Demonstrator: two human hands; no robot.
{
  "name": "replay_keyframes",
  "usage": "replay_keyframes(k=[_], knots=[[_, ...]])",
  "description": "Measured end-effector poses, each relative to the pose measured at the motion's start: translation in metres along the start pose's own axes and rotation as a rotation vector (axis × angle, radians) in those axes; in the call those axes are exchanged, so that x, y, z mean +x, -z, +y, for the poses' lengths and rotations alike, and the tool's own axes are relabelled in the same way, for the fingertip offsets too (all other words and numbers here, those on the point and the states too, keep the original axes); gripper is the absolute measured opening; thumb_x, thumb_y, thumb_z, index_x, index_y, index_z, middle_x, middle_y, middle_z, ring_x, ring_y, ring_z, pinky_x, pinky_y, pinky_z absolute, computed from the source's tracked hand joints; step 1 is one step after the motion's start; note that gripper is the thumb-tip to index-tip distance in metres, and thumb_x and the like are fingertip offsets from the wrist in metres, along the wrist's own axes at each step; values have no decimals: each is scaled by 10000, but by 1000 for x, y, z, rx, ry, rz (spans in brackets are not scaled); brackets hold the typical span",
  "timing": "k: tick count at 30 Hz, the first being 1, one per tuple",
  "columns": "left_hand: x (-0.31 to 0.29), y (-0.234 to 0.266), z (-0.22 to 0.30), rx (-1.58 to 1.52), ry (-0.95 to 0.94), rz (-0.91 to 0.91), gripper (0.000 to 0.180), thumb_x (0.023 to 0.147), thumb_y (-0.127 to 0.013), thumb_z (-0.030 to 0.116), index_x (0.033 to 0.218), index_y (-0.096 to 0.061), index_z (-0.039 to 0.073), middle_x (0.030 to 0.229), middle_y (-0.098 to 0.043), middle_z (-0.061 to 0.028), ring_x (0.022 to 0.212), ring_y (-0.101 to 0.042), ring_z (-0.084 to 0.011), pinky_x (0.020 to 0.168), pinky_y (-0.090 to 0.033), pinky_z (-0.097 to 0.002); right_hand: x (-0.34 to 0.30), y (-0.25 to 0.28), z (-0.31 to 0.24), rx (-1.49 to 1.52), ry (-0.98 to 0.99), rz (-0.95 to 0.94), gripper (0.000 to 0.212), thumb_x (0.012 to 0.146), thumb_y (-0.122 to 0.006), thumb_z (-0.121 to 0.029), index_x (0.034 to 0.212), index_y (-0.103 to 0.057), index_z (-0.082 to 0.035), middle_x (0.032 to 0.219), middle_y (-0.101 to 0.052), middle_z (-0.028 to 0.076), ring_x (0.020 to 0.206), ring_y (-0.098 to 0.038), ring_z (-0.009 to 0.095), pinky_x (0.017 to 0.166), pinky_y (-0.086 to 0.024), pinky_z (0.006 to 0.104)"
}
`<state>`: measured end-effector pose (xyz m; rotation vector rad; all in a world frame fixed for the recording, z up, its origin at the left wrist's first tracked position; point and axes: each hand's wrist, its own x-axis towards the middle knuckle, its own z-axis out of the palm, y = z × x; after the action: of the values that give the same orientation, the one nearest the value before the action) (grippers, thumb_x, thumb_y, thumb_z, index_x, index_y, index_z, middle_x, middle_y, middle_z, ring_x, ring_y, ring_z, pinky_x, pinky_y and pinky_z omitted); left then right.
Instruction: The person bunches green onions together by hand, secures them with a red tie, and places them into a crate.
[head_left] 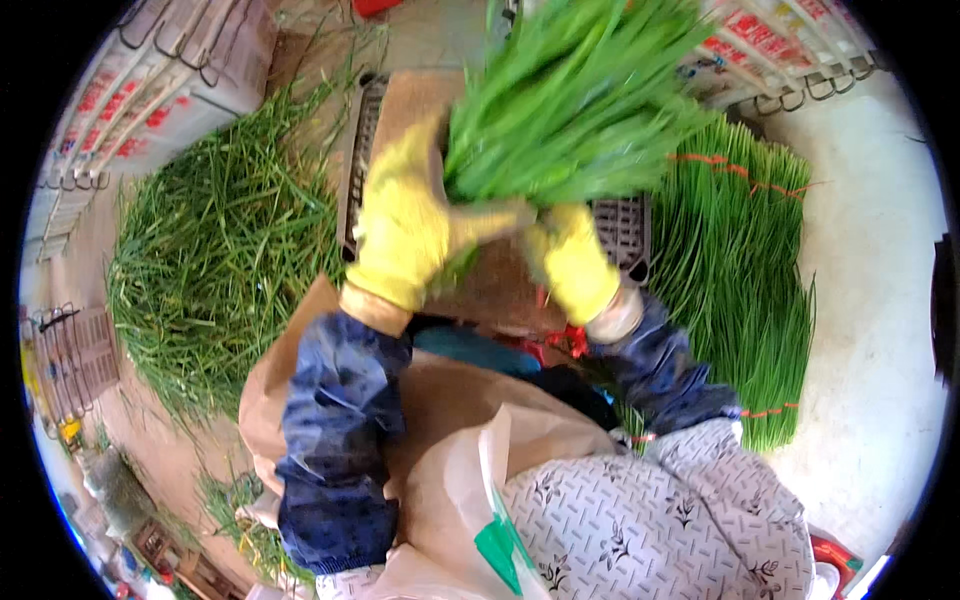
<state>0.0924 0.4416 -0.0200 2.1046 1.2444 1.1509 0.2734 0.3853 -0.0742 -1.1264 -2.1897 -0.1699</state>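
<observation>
A big bunch of green chives (pixel 580 100) is held up over a brown board, its leaves fanning away from me and smeared by motion. My left hand (pixel 405 220), in a yellow glove, grips the bunch's near left side, thumb stretched across its lower edge. My right hand (pixel 575 260), gloved in yellow too, is closed at the near right end of the bunch; its fingertips are partly hidden and blurred. Beneath both hands lies the board (pixel 500 285) on a dark plastic crate (pixel 625 230). A few red ties (pixel 567 342) lie by the board's near edge.
On my right, chive bundles with red bands (pixel 735 290) are stacked beside a pale wall (pixel 870 300). To my left spreads a heap of loose green leaves (pixel 225 250). White boxes with red print and strap handles stand far left (pixel 180 120) and far right (pixel 780 40).
</observation>
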Motion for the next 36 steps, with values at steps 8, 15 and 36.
replay_keyframes(k=[8,15,36], knots=[[24,18,13,-254,131,-25,852,616,-870,109,1290,-376,-62,1112,-627,-201,1007,-629,-245,900,-525,-352,72,61,42,-119,274,95,181,722,-638,-97,893,-664,-43,885,-623,150,823,-612,333,678,-500,437],[-21,-29,-71,-339,80,-162,446,859,-659,182,1236,-530,-18,1119,-657,-117,970,-658,-252,813,-566,-357,24,-21,38,-205,41,10,282,745,-641,-117,1021,-662,-63,1064,-633,135,992,-589,333,835,-481,444],[88,61,52,149,129,-455,848,745,-779,403,1360,-378,-20,951,-670,-249,871,-667,-344,773,-515,-418,23,4,-29,888,-565,-175,273,739,-645,-51,1012,-652,-40,949,-635,148,763,-627,307,656,-514,388]])
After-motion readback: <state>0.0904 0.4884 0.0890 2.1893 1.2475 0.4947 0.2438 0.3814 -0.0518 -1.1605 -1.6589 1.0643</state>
